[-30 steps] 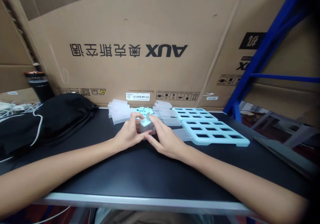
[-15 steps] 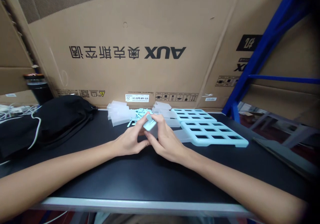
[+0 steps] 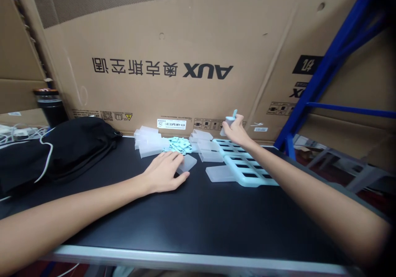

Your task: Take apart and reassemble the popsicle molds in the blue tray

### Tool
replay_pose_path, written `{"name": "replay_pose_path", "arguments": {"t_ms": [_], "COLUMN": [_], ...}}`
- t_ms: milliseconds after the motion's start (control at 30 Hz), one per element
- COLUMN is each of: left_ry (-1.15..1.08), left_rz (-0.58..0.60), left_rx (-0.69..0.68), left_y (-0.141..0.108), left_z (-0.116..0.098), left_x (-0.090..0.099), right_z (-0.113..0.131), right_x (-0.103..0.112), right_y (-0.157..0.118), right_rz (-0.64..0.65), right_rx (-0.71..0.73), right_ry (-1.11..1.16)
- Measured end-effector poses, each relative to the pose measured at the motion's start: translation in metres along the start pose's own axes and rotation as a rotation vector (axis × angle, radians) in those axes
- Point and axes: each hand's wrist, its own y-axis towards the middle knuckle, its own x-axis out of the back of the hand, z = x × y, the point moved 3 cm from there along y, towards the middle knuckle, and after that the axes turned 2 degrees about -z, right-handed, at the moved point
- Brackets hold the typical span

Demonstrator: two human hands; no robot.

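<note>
My right hand (image 3: 236,129) holds a translucent mold piece with a light blue stick lid (image 3: 230,119) upright above the far end of the light blue frames (image 3: 250,181), which have rectangular openings. On the black table, my left hand (image 3: 167,171) rests over a translucent case (image 3: 187,164), thumb apart from the fingers; whether it grips the case is hard to tell. Behind it lies a heap of small light blue pieces (image 3: 179,145). Translucent cases are stacked left (image 3: 150,143) and right (image 3: 208,150) of the heap. Another translucent piece (image 3: 220,174) lies against the near frame.
A black bag (image 3: 74,145) with a white cable lies at the left, a dark bottle (image 3: 52,107) behind it. A large cardboard box (image 3: 139,95) stands along the back. A blue metal post (image 3: 318,70) rises at the right. The table's metal edge (image 3: 185,258) runs along the front.
My hands have parted. The right moved up and right with the blue-lidded piece that was between both hands; the left lowered onto the case on the table.
</note>
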Motion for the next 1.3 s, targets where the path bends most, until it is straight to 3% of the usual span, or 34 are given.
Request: {"name": "replay_pose_path", "arguments": {"t_ms": [167,600,1133,1300], "left_ry": [0.002,-0.022,-0.056,-0.199], "left_rz": [0.018,0.044,0.029,-0.037], "left_rx": [0.016,0.012,0.0,-0.047], "left_y": [-0.001,-0.001,-0.002,-0.003], "left_z": [-0.001,0.0,0.002,0.005], "left_x": [0.001,0.001,-0.002,-0.002], "right_z": [-0.009,-0.032,-0.029,-0.026], "right_x": [-0.015,-0.043,-0.036,-0.036], "right_y": [0.01,-0.011,-0.022,-0.018], "right_rz": [0.058,0.115,0.238,0.252], "right_rx": [-0.012,0.045,-0.055,-0.036], "right_ry": [-0.065,-0.251,-0.482,-0.51]}}
